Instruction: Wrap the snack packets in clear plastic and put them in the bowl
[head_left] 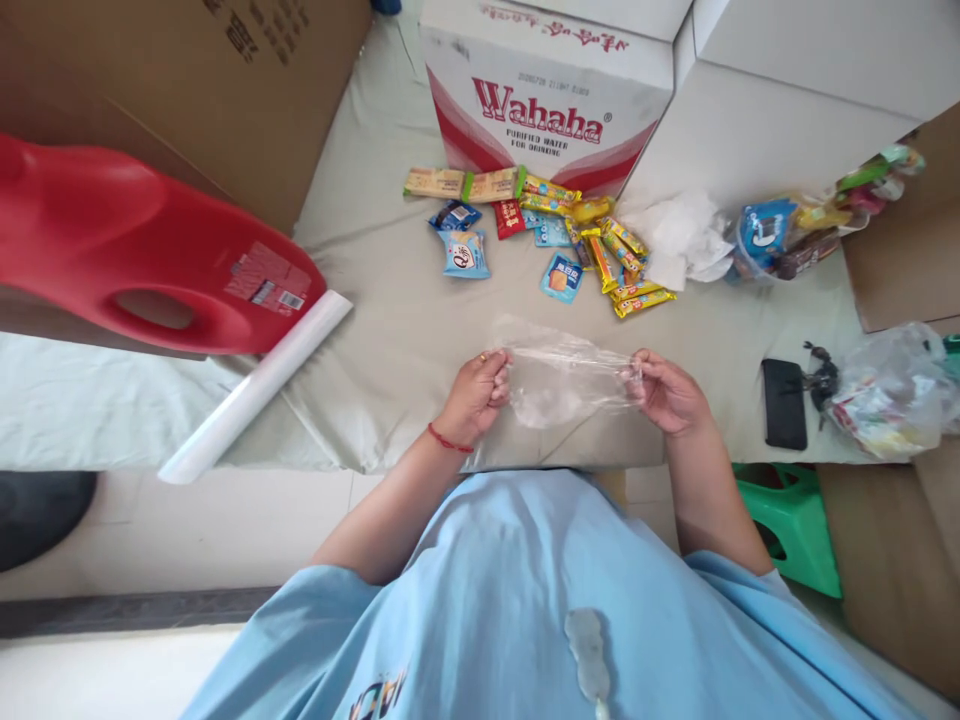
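Note:
A clear plastic bag [559, 378] is stretched between my two hands just above the near edge of a cloth-covered table [390, 330]. My left hand [474, 397], with a red string at the wrist, pinches the bag's left edge. My right hand [666, 392] pinches the bag's right edge. Beyond the bag lies a scatter of small snack packets [555, 235]: yellow bars, blue sachets, a red packet and two tan wafer packs.
A Wahaha water carton [547, 95] and a white box [787, 100] stand at the back. A red plastic stool [135, 250] and a roll of plastic film [255, 385] lie at left. A black phone [784, 403], filled snack bags [885, 395] and a green stool [795, 520] are at right.

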